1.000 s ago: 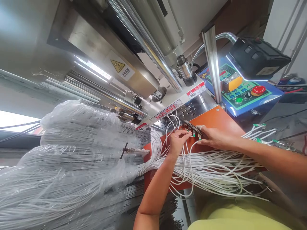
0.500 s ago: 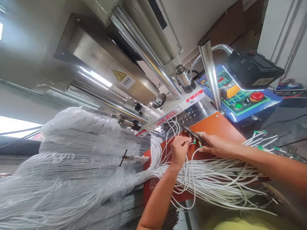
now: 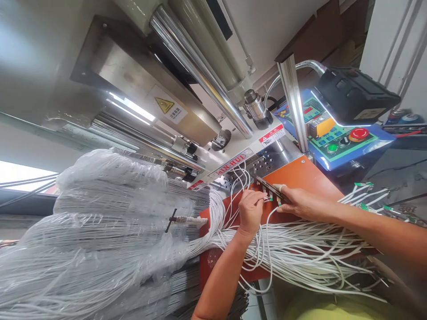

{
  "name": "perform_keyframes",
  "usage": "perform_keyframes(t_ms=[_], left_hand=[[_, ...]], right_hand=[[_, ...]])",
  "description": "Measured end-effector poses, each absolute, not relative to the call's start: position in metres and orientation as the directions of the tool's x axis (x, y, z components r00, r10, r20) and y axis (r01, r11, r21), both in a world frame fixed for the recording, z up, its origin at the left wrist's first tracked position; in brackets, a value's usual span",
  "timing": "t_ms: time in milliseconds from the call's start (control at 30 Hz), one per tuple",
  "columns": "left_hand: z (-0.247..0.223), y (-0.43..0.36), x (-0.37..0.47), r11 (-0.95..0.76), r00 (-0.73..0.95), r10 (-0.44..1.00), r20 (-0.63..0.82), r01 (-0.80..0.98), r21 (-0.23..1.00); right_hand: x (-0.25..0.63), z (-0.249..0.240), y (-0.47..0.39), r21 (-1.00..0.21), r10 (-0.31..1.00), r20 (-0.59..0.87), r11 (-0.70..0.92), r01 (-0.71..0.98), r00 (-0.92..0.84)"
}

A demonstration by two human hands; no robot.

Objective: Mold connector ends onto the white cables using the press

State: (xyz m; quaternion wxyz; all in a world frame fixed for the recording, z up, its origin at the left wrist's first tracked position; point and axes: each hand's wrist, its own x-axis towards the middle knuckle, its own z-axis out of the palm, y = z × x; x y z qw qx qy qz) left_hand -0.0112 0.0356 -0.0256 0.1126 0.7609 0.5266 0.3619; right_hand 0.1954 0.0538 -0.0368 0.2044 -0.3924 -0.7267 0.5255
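My left hand (image 3: 251,207) pinches the end of a white cable beside a small green connector board (image 3: 270,198). To its right, my right hand (image 3: 293,201) grips a dark metal bar-shaped fixture (image 3: 268,185), with several cable ends and connectors along its near side. The two hands are close together over the orange table (image 3: 313,180). A large bundle of white cables (image 3: 293,244) runs below my hands, and a few thin loops of cable rise toward the machine's metal die (image 3: 263,163). My fingers partly hide the connectors.
A press machine with a labelled front plate (image 3: 235,163) and steel guide rods (image 3: 200,71) stands over the table. Plastic-wrapped cables (image 3: 110,222) fill the left side. A blue control panel (image 3: 347,142) and a black lamp (image 3: 358,95) are at the right. A T-handled clamp (image 3: 187,220) sticks out from the table's left edge.
Both hands stay almost in place, the left hand still pinching and the right still on the fixture. The view has shifted very slightly.
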Motion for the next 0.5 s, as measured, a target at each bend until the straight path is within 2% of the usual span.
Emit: perform_keyframes(t_ms=[500], left_hand=[[-0.0242,0.0332,-0.0103,-0.434,0.21,0.869,0.449,0.758,0.486]], right_hand=[[0.197,-0.0369,0.055,-0.93,0.776,-0.109,0.142,0.339,-0.622]])
